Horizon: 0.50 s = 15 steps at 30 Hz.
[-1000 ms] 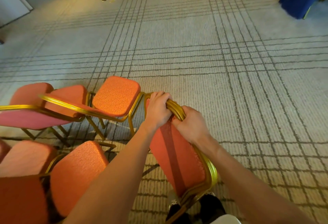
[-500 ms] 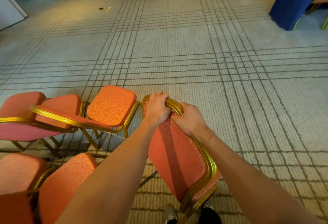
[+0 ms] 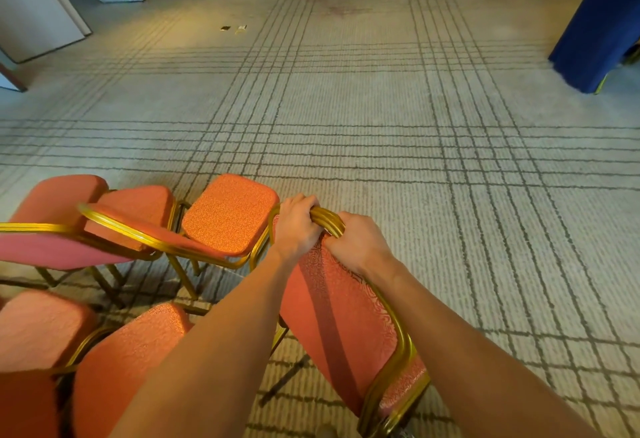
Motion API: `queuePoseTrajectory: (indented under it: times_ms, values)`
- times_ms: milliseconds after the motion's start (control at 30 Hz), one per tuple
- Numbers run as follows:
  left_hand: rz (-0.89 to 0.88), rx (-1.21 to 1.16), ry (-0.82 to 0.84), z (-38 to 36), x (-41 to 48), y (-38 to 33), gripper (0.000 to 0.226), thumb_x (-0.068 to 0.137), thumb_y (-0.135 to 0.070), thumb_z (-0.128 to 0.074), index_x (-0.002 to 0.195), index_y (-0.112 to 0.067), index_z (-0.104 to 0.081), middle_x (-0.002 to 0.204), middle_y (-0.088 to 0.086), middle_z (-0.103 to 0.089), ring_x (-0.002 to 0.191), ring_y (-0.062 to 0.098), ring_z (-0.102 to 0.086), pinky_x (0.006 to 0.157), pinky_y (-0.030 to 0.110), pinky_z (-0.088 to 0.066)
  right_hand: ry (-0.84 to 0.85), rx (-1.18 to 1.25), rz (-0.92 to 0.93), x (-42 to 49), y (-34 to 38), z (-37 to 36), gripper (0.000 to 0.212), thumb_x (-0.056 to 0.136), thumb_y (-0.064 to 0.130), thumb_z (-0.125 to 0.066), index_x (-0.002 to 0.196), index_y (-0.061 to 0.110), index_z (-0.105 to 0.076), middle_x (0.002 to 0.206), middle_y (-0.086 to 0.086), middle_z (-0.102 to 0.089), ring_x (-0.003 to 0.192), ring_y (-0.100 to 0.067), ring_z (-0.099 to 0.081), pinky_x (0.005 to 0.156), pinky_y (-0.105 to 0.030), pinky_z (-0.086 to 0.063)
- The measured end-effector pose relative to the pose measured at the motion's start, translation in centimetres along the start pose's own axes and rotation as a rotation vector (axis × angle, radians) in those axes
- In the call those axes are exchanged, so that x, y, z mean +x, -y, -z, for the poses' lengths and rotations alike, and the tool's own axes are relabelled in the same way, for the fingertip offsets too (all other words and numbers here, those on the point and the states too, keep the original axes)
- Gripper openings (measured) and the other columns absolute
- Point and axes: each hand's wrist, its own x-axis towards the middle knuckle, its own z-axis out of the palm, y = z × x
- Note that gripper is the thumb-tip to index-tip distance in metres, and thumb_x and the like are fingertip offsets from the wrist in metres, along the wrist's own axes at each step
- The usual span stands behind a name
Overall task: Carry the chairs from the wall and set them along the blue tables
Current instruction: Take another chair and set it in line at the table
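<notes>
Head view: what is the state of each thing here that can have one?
Orange padded chair with gold metal frame, held at its top rail by both hands.
Left hand, grips the rail.
Right hand, grips the rail.
Other orange chairs, standing on the carpet, not held.
Blue-draped table, cloth hanging down.

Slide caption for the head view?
Left hand and right hand grip a red chair by its gold back rail; other chairs left, blue table far right.

Chair — glossy gold metal frame, patterned orange cloth; carpet matt.
</notes>
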Motion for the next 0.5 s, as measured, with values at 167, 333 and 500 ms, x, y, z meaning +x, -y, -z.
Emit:
queuePoseTrajectory:
  times_ms: [167, 333, 500]
  values:
    - [0.054, 0.015, 0.067, 0.7, 1.0, 0.5, 0.009, 0.083, -0.009, -0.068, 0.09, -0.007, -0.063, 0.095, 0.011, -0.058, 0.096, 0.033, -0.051, 0.086, 0.043, -0.037, 0.016, -0.039, -0.005, 1.5, 0.7, 0.2, 0.007, 0.08, 0.026, -0.063, 0.075, 0.021, -0.061, 0.068, 0.004, -0.064, 0.061, -0.012, -0.06, 0.05, -0.028, -0.04]
    - [0.087, 0.023, 0.096, 0.8, 2.4, 0.3, 0.011, 0.083, -0.012, -0.068, 0.091, -0.007, -0.061, 0.093, 0.008, -0.052, 0.098, 0.034, -0.05, 0.087, 0.044, -0.038, 0.007, -0.135, 0.005, 3.3, 0.7, 1.0, 0.014, 0.08, 0.025, -0.063, 0.07, 0.024, -0.054, 0.067, 0.004, -0.06, 0.06, -0.013, -0.057, 0.049, -0.027, -0.035]
    - [0.1, 0.028, 0.087, 0.4, 3.5, 0.3, 0.012, 0.086, -0.016, -0.068, 0.093, -0.007, -0.062, 0.093, 0.006, -0.05, 0.097, 0.034, -0.051, 0.088, 0.044, -0.039, 0.004, -0.24, 0.04, 4.9, 0.2, 1.7, 0.017, 0.082, 0.027, -0.063, 0.071, 0.026, -0.05, 0.067, 0.004, -0.058, 0.061, -0.015, -0.056, 0.05, -0.028, -0.034]
